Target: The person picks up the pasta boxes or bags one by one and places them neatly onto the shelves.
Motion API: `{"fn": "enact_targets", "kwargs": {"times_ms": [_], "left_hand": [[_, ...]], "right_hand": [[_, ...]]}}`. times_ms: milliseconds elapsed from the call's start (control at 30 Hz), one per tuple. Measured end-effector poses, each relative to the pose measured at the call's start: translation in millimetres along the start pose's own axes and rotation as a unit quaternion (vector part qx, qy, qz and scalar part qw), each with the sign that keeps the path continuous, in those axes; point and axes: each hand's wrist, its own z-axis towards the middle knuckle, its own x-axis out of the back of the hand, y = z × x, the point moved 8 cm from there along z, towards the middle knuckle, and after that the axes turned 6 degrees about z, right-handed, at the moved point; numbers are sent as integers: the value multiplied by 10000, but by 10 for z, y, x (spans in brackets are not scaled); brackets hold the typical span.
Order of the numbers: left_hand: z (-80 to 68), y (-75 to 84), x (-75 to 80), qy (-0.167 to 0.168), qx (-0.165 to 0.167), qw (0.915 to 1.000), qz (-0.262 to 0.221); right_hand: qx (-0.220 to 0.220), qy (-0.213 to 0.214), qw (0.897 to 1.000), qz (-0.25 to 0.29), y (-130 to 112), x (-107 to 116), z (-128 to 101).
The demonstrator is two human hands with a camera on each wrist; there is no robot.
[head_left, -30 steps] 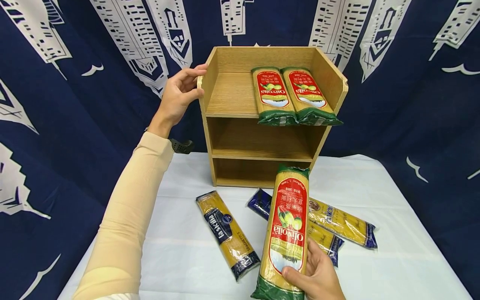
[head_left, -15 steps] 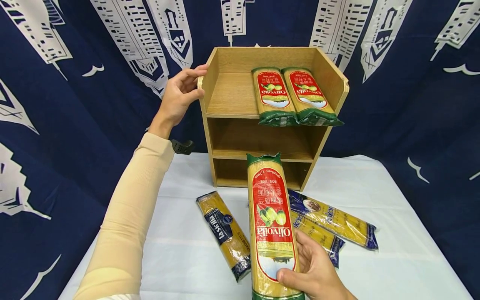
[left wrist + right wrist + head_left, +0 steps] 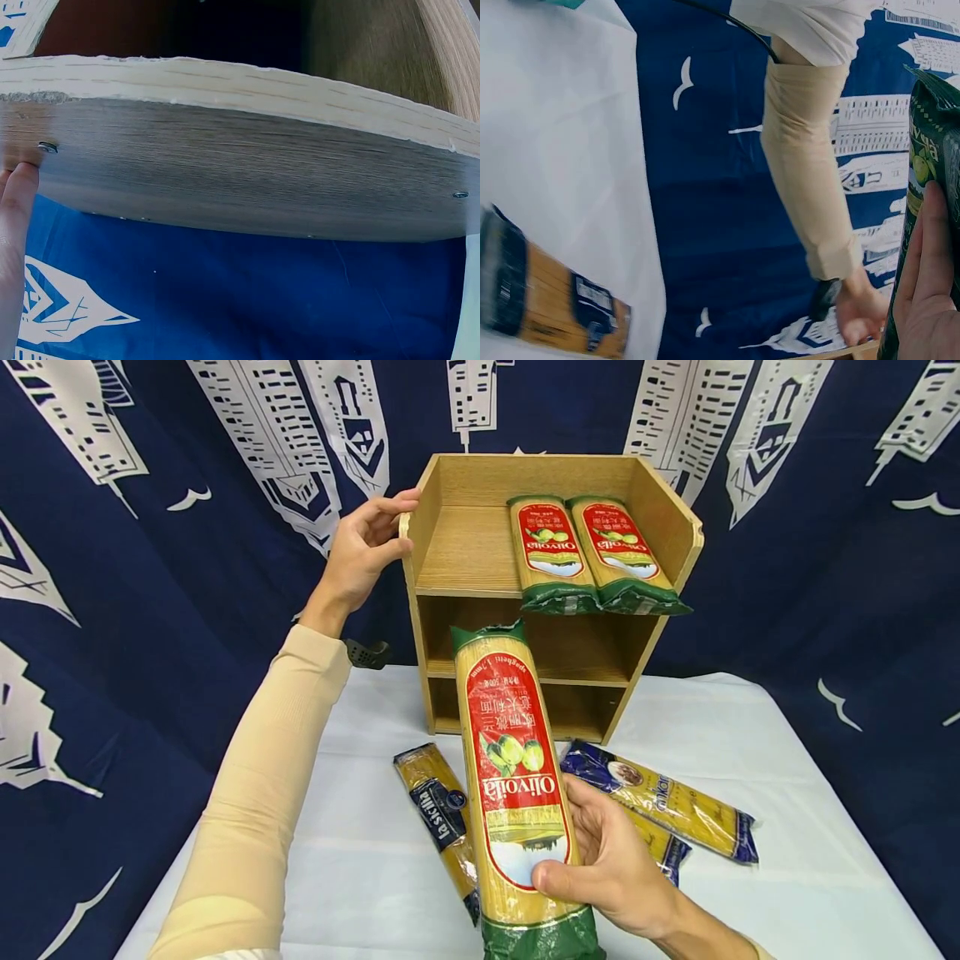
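Nearest the camera, a long glossy packet of spaghetti [image 3: 517, 793] is gripped low down by the right hand [image 3: 611, 860], thumb across its red "Olivolia" label, fingers [image 3: 588, 814] curled round its right edge. The packet is held off the counter [image 3: 360, 868], tilted, its green crimped top level with the shelf unit's middle opening. On the white cloth-covered counter lie flat blue-and-yellow packets: one marked "la sicilia" [image 3: 442, 818] to the left, two others [image 3: 667, 802] to the right. Beyond stands a wooden shelf unit [image 3: 442, 610] of visible grain. Two more "Olivolia" packets [image 3: 588, 556] lie side by side on its top shelf. Its upper left wall is clasped by the left hand [image 3: 360, 547], fingers bent round the edge.
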Motion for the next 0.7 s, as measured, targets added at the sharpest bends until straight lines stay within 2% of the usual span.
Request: {"fn": "enact_targets", "kwargs": {"times_ms": [233,500,700], "left_hand": [[-1,-4,-9,-16,10,10000,-26],[-2,6,-1,-24,-7,10000,57],[-2,-6,4,-54,7,10000,35]], "right_hand": [[63,133,9996,-253,-150,-8,276],[77,263,9994,223,-196,-7,535],[-5,597,9980,189,-180,-5,657]]}}
